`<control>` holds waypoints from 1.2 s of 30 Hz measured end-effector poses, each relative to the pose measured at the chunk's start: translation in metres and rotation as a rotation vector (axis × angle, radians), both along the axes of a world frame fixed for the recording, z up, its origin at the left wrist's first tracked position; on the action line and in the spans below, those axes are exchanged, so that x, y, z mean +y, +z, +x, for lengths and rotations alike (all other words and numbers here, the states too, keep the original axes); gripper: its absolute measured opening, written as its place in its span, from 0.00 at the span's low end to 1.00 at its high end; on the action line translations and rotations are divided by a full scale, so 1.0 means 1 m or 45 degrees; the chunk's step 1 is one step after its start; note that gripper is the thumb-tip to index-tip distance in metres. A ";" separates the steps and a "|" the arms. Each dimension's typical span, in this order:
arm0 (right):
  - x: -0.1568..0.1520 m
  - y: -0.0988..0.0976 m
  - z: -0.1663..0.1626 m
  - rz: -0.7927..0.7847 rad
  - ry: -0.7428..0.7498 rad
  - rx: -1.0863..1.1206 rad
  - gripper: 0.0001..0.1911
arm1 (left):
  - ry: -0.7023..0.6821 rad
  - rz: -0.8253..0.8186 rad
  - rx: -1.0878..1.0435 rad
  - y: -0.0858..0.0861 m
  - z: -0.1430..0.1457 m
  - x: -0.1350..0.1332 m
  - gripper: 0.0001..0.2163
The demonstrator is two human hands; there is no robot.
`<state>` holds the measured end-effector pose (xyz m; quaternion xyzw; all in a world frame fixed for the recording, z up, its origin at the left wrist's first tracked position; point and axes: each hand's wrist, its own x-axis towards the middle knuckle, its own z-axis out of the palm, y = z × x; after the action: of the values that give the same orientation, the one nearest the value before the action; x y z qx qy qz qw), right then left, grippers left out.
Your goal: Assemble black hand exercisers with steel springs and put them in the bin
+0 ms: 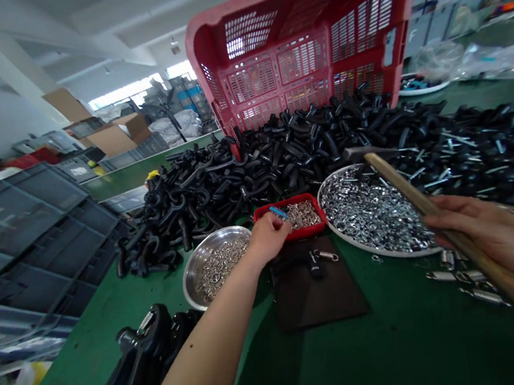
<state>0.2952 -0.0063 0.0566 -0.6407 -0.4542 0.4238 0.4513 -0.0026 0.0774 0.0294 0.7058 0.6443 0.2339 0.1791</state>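
My left hand (268,234) reaches forward to the edge of a small red tray (291,235) of tiny metal parts, fingers curled in a pinch; what they hold is hidden. A small blue piece (279,212) lies in the tray just past the fingertips. My right hand (497,235) is wrapped round the wooden handle of a hammer (410,193), whose dark head points toward a wide round tray of shiny nuts (349,237). A dark mat (316,292) with a black part and a spring (327,255) lies between my hands.
A steel bowl (194,287) of small rings sits left of the red tray. A big heap of black plastic handles (281,157) spills from a tipped red crate (302,39). Grey bins (28,231) stack at left. Black assembled parts (137,362) and loose springs (470,280) lie on the green table.
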 end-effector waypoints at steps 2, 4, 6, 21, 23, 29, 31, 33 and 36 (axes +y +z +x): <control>-0.013 0.000 -0.015 -0.025 0.019 0.190 0.20 | -0.052 -0.054 -0.158 -0.003 0.002 -0.011 0.08; -0.020 -0.001 -0.026 -0.055 0.048 0.318 0.24 | -0.116 -0.106 -0.293 -0.006 0.003 -0.021 0.09; -0.024 -0.004 -0.032 -0.090 0.097 0.391 0.26 | -0.218 -0.107 -0.362 -0.007 0.004 -0.028 0.14; -0.019 -0.034 -0.025 -0.013 0.099 0.267 0.26 | -0.135 0.002 0.103 -0.012 0.027 -0.037 0.09; -0.020 -0.033 -0.025 -0.016 0.086 0.252 0.27 | -0.112 -0.002 0.111 -0.014 0.028 -0.037 0.10; -0.023 -0.031 -0.027 0.020 0.188 0.117 0.23 | -0.123 0.085 0.173 -0.015 0.031 -0.039 0.09; -0.024 -0.033 -0.027 0.060 0.205 0.063 0.23 | -0.092 0.063 0.171 -0.015 0.032 -0.039 0.09; -0.025 -0.033 -0.028 0.089 0.205 0.019 0.23 | -0.057 0.030 0.160 -0.016 0.033 -0.040 0.10; -0.026 -0.032 -0.030 0.103 0.204 -0.044 0.24 | -0.049 0.042 0.153 -0.017 0.033 -0.040 0.11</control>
<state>0.2656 -0.0323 0.0242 -0.5907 -0.5286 0.4286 0.4336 0.0305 0.0378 0.0119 0.7335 0.6364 0.1981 0.1329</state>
